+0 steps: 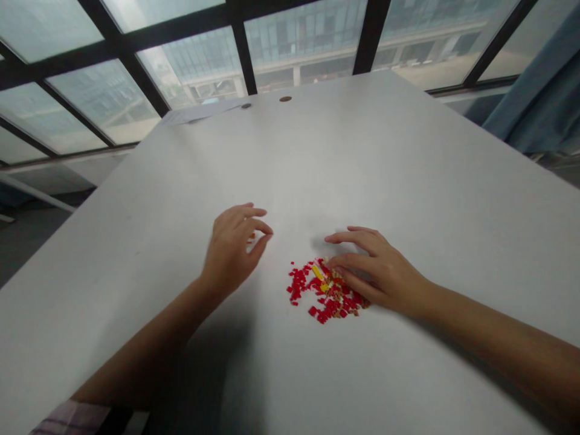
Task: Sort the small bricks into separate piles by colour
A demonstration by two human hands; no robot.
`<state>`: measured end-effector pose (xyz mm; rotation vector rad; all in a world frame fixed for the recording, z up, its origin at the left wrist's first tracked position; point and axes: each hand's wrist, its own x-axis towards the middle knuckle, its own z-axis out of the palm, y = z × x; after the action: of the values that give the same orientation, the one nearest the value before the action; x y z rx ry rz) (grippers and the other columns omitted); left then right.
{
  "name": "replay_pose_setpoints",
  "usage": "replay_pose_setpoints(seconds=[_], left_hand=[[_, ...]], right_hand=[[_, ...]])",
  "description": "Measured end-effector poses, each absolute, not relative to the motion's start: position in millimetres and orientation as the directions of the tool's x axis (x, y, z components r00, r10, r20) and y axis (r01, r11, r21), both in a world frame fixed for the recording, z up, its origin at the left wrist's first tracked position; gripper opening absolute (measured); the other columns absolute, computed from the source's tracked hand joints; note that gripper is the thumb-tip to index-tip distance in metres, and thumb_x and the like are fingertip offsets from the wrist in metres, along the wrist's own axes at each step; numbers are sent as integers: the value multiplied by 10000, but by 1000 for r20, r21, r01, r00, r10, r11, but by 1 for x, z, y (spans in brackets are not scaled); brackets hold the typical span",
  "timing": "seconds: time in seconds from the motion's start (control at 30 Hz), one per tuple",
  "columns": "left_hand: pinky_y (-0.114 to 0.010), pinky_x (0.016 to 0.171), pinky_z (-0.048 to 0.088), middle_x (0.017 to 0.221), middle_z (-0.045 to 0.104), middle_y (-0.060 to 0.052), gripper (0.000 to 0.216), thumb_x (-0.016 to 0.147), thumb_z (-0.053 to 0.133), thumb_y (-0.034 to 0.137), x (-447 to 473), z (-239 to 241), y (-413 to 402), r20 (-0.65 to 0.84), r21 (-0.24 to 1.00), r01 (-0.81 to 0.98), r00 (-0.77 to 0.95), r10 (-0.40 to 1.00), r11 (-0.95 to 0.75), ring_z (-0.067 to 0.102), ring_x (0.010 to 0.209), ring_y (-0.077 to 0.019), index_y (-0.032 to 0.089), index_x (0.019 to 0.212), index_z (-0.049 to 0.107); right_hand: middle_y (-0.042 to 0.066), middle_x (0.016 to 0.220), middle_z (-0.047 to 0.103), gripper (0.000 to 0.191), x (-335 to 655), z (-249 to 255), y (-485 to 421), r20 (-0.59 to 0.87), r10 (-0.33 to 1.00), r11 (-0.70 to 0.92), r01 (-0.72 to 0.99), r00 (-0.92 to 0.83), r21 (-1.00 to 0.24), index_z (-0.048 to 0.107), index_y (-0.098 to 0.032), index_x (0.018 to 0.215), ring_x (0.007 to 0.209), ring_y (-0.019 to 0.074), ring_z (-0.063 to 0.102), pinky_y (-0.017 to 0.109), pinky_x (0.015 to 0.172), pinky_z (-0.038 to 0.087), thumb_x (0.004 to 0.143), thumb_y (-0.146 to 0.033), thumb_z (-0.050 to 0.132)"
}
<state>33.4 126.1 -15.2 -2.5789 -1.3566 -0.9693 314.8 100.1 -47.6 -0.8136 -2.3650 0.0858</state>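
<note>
A small heap of tiny building bricks [324, 293], mostly red with a few yellow and tan ones, lies on the white table [362, 157]. My right hand [378, 272] rests flat beside the heap with its fingers stretched out, the fingertips touching the heap's upper right edge. My left hand [233, 248] hovers to the left of the heap, fingers curled with thumb and forefinger pinched on a tiny orange piece [251, 237] that barely shows.
The table's far edge carries two small round holes [285, 98] and a sheet of paper [199, 113]. Beyond it stand large windows with black frames [240, 45]. A blue curtain [544, 103] hangs at the right.
</note>
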Motion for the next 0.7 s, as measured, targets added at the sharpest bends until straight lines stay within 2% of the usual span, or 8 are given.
replay_pose_setpoints(seconds=[0.17,0.3,0.4,0.57,0.63,0.7], left_hand=[[-489,1002,442,1039,718,-57,38,838,652,219,1,-27,155,566,186,888,254,785,-421,627,1088,-269,221,800,647],[-472,968,455,980,732,-50,55,830,658,231,-4,-34,160,512,199,891,261,818,-409,646,1015,-254,220,776,649],[-472,962,456,994,729,-60,48,829,653,226,-4,-34,160,499,212,894,248,831,-394,646,1000,-248,217,787,674],[-471,963,458,1004,724,-64,71,844,624,207,2,-29,155,521,218,887,248,817,-408,645,1000,-244,218,836,694],[-451,954,468,1000,724,-66,71,852,616,219,8,-27,149,521,225,858,294,801,-461,646,997,-237,212,833,684],[-432,970,465,1012,719,-67,87,872,600,232,16,-25,142,498,236,800,388,775,-552,643,1009,-222,206,845,677]], right_hand=[[114,1142,695,163,314,-44,101,560,554,826,491,-616,-278,663,-229,987,1075,228,633,441,908,528,915,-182,524],[70,962,740,166,312,-41,104,563,516,857,394,-645,-333,652,-227,1019,903,184,681,397,880,535,915,-161,540],[58,902,747,141,312,-36,104,550,519,854,376,-654,-360,669,-220,1001,840,175,685,371,827,541,924,-178,559],[75,941,756,135,313,-29,102,524,533,846,425,-664,-322,699,-204,981,830,178,697,359,779,560,935,-210,572],[87,1049,752,190,312,-29,100,487,536,844,436,-690,-312,703,-211,1051,920,187,704,367,834,574,948,-204,543],[114,1224,696,258,310,-33,98,443,533,846,434,-721,-311,687,-197,1148,1107,205,662,380,940,559,962,-199,508]])
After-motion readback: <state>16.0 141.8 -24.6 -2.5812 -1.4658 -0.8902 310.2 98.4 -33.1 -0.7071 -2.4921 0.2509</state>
